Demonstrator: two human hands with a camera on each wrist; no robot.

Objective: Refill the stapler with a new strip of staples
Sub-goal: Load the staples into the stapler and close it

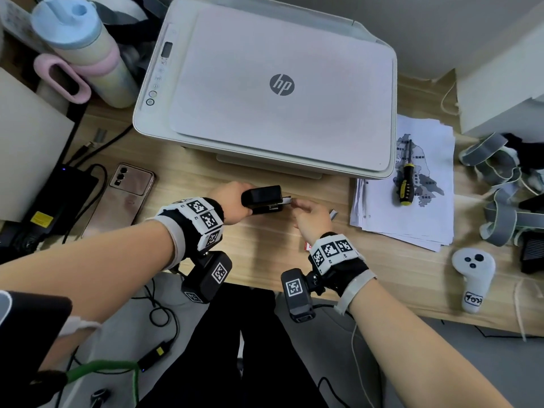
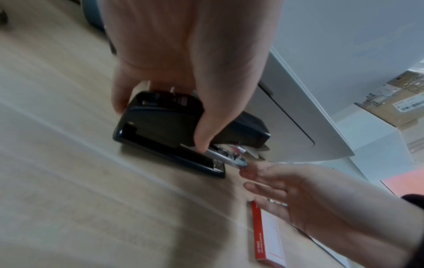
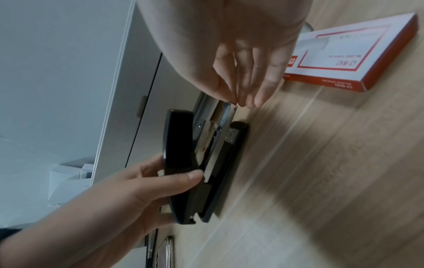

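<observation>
A black stapler (image 1: 262, 198) (image 2: 160, 123) (image 3: 179, 163) lies on the wooden desk in front of the printer. Its arm is lifted a little off the base. My left hand (image 1: 235, 203) (image 2: 160, 127) (image 3: 172, 170) grips its rear half, thumb on one side and fingers on the other. A metal staple tray (image 1: 286, 200) (image 2: 229, 159) (image 3: 228, 114) sticks out of the front. My right hand (image 1: 295, 204) (image 2: 246, 170) (image 3: 234, 101) pinches the tray's front end with thumb and fingertips. A red and white staple box (image 2: 268, 235) (image 3: 344, 54) lies under my right wrist.
A white printer (image 1: 279, 83) stands just behind the stapler. A phone (image 1: 126, 195) and cables lie to the left. A stack of papers (image 1: 412, 219) with a screwdriver (image 1: 406, 181) is on the right, and a white controller (image 1: 474, 278) lies near the desk's front edge.
</observation>
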